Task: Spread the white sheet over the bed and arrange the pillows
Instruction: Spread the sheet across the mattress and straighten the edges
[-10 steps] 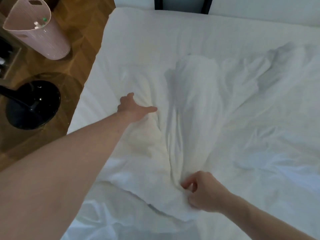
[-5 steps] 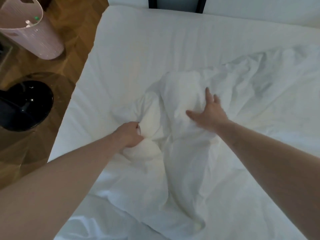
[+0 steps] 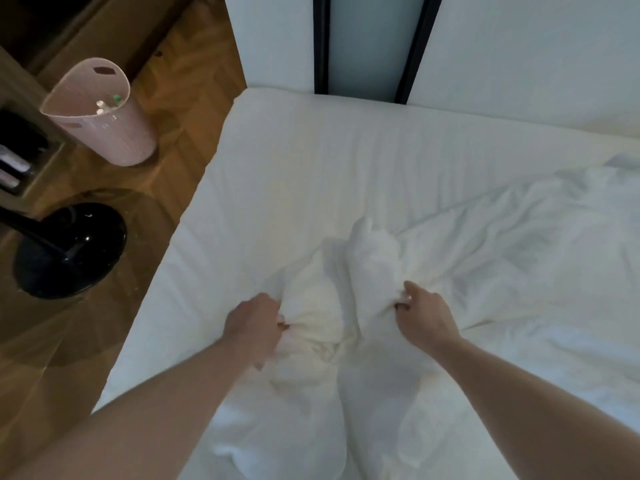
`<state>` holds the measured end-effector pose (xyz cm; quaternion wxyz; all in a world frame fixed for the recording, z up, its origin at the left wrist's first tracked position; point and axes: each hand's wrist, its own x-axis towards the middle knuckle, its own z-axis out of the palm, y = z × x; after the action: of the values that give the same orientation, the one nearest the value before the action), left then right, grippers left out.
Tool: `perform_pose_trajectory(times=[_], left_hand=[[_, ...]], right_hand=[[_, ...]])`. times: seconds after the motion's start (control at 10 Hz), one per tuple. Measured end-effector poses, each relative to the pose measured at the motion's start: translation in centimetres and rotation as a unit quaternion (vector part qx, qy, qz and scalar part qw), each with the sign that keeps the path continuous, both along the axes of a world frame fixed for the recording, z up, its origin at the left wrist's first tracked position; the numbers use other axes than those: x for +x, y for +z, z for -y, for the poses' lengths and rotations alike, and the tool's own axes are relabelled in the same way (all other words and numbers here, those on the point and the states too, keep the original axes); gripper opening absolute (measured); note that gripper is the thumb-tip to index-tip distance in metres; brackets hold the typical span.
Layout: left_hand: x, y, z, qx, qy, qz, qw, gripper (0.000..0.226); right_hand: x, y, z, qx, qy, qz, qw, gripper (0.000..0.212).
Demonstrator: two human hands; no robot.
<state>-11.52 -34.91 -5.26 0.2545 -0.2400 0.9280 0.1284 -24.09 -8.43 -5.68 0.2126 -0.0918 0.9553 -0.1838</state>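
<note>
A crumpled white sheet (image 3: 485, 258) lies bunched on the bed (image 3: 311, 161), its folds running from the middle toward the right. My left hand (image 3: 254, 325) grips a bunch of the sheet near the bed's left side. My right hand (image 3: 424, 315) grips another bunch of the same sheet a little to the right, fingers curled into the cloth. Between both hands the fabric rises in a puffy ridge. No pillow is in view.
A pink ribbed bin (image 3: 100, 112) stands on the wooden floor left of the bed. A black round lamp base (image 3: 69, 247) sits nearer on the floor. A dark shelf unit (image 3: 17, 161) is at the far left. White wall panels (image 3: 519, 46) back the bed.
My right hand, flat on the sheet half a second ago, has closed on the cloth. Both hands have drawn nearer to me, and the view has tilted up toward the wall.
</note>
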Motion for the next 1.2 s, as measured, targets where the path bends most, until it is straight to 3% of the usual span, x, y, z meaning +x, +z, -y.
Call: perform_pose_trajectory(times=[0.1, 0.2, 0.3, 0.4, 0.5, 0.6, 0.8, 1.0, 1.1, 1.2], left_hand=[[-4.2, 5.3, 4.1, -0.022, 0.055, -0.115, 0.992, 0.024], [-10.6, 14.1, 9.6, -0.049, 0.13, -0.263, 0.955, 0.017], [-17.8, 23.3, 15.0, -0.139, 0.136, -0.324, 0.926, 0.034], [-22.3, 27.5, 17.1, -0.171, 0.135, -0.287, 0.933, 0.056], [-21.3, 27.0, 15.2, -0.087, 0.169, -0.228, 0.955, 0.074], [-18.4, 20.8, 14.2, -0.022, 0.125, -0.166, 0.978, 0.074], [-8.9, 9.8, 11.1, 0.06, 0.072, -0.013, 0.995, 0.077], [5.8, 2.0, 9.2, 0.091, 0.121, 0.071, 0.986, 0.078], [14.9, 0.0, 8.9, 0.071, 0.181, 0.09, 0.977, 0.088], [23.6, 0.4, 7.7, -0.005, 0.217, 0.093, 0.972, 0.105]], right_hand=[[-4.6, 6.2, 3.3, -0.13, -0.129, -0.105, 0.977, 0.012], [-10.9, 14.3, 7.9, -0.255, -0.162, -0.136, 0.944, 0.011], [-18.5, 22.2, 12.5, -0.319, -0.162, -0.208, 0.91, 0.015], [-22.5, 27.1, 15.3, -0.305, -0.108, -0.177, 0.93, 0.033], [-21.1, 25.4, 16.1, -0.261, -0.021, -0.077, 0.962, 0.074], [-17.3, 20.8, 15.6, -0.155, 0.087, -0.081, 0.981, 0.081], [-8.9, 9.4, 12.0, -0.033, 0.121, 0.034, 0.992, 0.08], [6.5, 1.4, 5.6, 0.012, 0.128, 0.156, 0.979, 0.081], [15.1, -0.8, 2.3, 0.039, 0.14, 0.223, 0.964, 0.086], [22.3, -2.1, -0.4, 0.079, 0.173, 0.269, 0.944, 0.094]])
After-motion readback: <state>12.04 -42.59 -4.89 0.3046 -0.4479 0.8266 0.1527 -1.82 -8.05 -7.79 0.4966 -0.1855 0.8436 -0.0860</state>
